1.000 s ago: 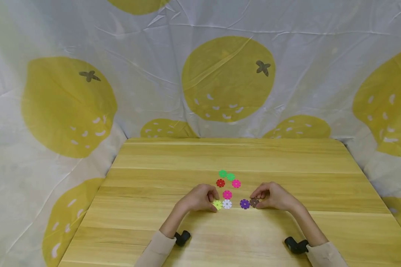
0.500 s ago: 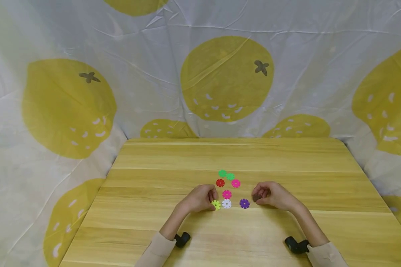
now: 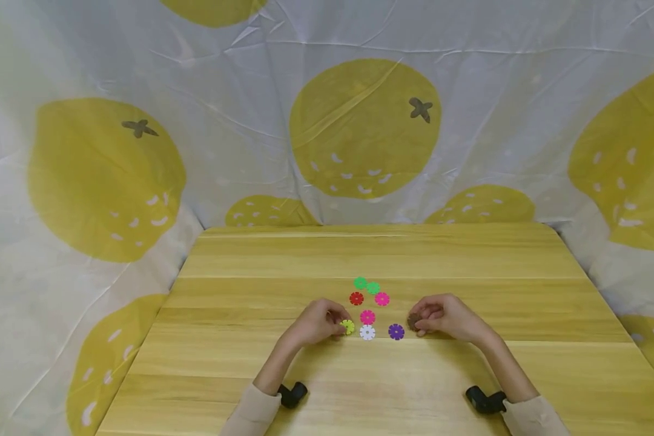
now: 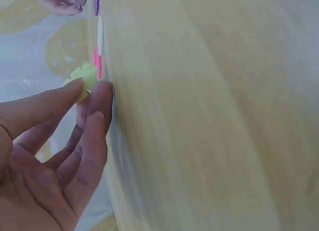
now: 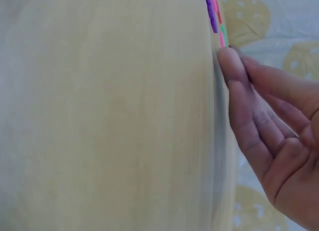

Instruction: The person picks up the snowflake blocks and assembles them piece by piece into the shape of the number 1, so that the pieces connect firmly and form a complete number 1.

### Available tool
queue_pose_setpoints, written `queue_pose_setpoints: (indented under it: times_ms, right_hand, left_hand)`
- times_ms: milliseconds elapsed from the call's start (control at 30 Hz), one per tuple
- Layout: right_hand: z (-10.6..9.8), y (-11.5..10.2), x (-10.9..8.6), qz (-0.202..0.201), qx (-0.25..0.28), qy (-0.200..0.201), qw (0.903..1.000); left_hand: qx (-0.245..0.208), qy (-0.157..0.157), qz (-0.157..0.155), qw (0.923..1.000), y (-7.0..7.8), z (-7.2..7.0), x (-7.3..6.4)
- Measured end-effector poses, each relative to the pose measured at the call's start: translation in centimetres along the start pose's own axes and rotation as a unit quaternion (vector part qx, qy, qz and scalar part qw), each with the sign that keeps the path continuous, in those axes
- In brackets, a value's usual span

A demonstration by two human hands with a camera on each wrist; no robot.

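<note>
Between thumb and fingers my left hand point(image 3: 319, 321) pinches a yellow-green notched plastic disc point(image 4: 85, 80), tilted up on edge in the left wrist view. My right hand point(image 3: 448, 316) pinches a brown notched disc point(image 3: 413, 321), mostly hidden behind the fingers in the right wrist view. A white disc point(image 3: 367, 332) and a purple disc point(image 3: 396, 332) lie flat between the hands. Just beyond the white one is a pink disc point(image 3: 367, 317). Farther back lie a red disc point(image 3: 356, 298), a second pink disc point(image 3: 382, 299) and two green discs, one left point(image 3: 360, 283) and one right point(image 3: 373, 288).
The discs lie on a wooden table point(image 3: 469, 260). A white cloth point(image 3: 240, 133) printed with yellow fruit hangs behind and beside it. Black wrist devices, one left point(image 3: 293, 395) and one right point(image 3: 485, 400), sit below the forearms.
The brown disc has come up off its spot beside the purple disc and turned in my right fingers. My left hand has drawn the yellow-green disc leftward, away from the white one, and tilted it.
</note>
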State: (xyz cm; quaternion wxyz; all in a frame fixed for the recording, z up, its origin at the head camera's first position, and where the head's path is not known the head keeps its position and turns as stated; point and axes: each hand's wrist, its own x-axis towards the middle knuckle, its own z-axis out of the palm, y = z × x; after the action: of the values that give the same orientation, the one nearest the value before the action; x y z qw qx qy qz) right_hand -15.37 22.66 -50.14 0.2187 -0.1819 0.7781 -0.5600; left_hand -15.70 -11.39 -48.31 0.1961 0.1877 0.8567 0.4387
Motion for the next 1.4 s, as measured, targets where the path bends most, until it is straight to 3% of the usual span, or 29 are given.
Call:
queue_pose_setpoints:
  times_ms: [200, 333, 600, 700, 800, 1033, 1200, 1400]
  right_hand:
    - [0.5, -0.4, 0.2, -0.005, 0.039, 0.034, 0.9987]
    - [1.2, -1.2, 0.4, -0.002, 0.052, 0.074, 0.9959]
    - [3.7, -2.7, 1.5, -0.02, 0.139, 0.107, 0.9842]
    - [4.6, -3.3, 1.8, -0.025, 0.155, 0.109, 0.9816]
    - [5.4, -3.8, 2.0, -0.027, 0.172, 0.113, 0.9782]
    - [6.8, -4.6, 2.4, -0.039, 0.162, 0.139, 0.9762]
    - [7.3, -4.6, 2.6, -0.036, 0.182, 0.136, 0.9731]
    - [7.6, -4.6, 2.8, -0.035, 0.208, 0.133, 0.9684]
  left_hand:
    - [-0.111, 0.035, -0.01, 0.9932, 0.1, -0.2, -0.2]
    - [-0.147, 0.075, 0.001, 0.9863, 0.3, -0.1, -0.2]
    - [-0.146, 0.141, 0.02, 0.9789, 1.6, -0.1, -0.6]
    - [-0.159, 0.155, 0.036, 0.9745, 2.1, 0.0, -0.8]
    - [-0.14, 0.165, 0.058, 0.9746, 2.5, 0.2, -0.8]
    - [-0.141, 0.165, 0.079, 0.973, 3.1, 0.4, -0.9]
    - [-0.151, 0.162, 0.087, 0.9714, 3.2, 0.6, -0.8]
    - [-0.125, 0.158, 0.106, 0.9736, 3.2, 0.8, -0.7]
